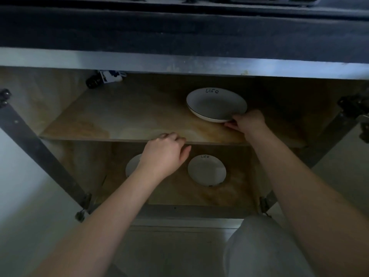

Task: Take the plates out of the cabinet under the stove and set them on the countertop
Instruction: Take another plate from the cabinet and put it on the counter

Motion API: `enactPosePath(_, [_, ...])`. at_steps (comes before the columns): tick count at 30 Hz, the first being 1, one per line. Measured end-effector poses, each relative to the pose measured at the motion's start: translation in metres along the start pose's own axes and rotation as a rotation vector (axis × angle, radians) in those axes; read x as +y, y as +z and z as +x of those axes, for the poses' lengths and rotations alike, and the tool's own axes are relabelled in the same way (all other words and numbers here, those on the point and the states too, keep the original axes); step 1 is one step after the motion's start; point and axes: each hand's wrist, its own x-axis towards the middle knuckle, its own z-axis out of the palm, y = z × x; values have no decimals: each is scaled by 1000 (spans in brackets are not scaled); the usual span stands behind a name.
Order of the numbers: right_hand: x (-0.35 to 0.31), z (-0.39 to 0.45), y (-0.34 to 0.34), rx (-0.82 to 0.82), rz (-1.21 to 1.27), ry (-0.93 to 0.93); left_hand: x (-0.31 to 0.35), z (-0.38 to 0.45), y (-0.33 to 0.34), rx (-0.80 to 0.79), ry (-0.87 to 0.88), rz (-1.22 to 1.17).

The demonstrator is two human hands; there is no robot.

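Right hand (246, 121) grips the near rim of the white round ceramic plate (216, 104) (lettered "Life"); left hand (166, 151), loosely open, rests on the brown wooden shelf (119, 120).

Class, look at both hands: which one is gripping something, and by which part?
The right hand grips the plate on the upper shelf by its near rim. The left hand holds nothing; it rests at the shelf's front edge.

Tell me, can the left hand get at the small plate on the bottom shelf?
Probably yes. The left hand hovers at the upper shelf's front edge, holding nothing, and the small plate lies just below it, uncovered, with both doors open.
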Motion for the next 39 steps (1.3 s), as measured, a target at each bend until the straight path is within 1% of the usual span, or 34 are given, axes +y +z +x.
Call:
enactPosePath(4, [1, -3, 2, 9, -20, -3, -4, 5, 0, 43, -28, -90])
enactPosePath(6, [2, -8, 5, 45, -87, 92, -7, 7, 0, 93, -79, -199])
enactPosePath(7, [2, -12, 6, 58, -103, 140, -9, 10, 0, 115, -127, -289])
enactPosePath(9, [7, -18, 5, 47, -81, 160, -12, 20, 1, 118, -275, -503])
enactPosePath(13, [16, -38, 2, -1, -68, 112, -15, 45, 5, -11, -604, -845])
enactPosePath(14, [18, -44, 1, -7, -50, 106, -15, 51, 6, -27, -654, -926])
enactPosePath(16, [19, -53, 0, -37, -37, 88, -15, 60, 9, -44, -700, -1034])
enactPosePath(17, [19, -57, -2, -57, -79, 71, -15, 65, 11, -44, -711, -1069])
enactPosePath(19, [17, -59, -9, -66, -266, 20, -16, 74, 14, -58, -742, -1128])
enactPosePath(21, [10, -54, -17, -12, -487, -24, -17, 83, 17, -99, -760, -1141])
enactPosePath(23, [3, -44, -25, 69, -683, -70, -17, 90, 19, -144, -765, -1101])
enactPosePath(24, [0, -38, -26, 96, -746, -95, -18, 93, 19, -160, -761, -1083])
enactPosePath(26, [-4, -28, -26, 100, -783, -136, -21, 97, 20, -180, -769, -1090])
enactPosePath(28, [-7, -20, -24, 78, -749, -143, -21, 97, 21, -162, -777, -1112])
enactPosePath(31, [-8, -13, -20, 13, -486, -66, -18, 90, 21, -98, -803, -1208])
enactPosePath(33, [-7, -13, -18, -18, -362, -6, -18, 82, 18, -51, -810, -1261])
enactPosePath(36, [-3, -15, -15, -71, -313, 49, -21, 65, 12, 3, -821, -1305])
enactPosePath(39, [2, -21, -7, -126, -308, 55, -25, 44, 4, 24, -850, -1328])
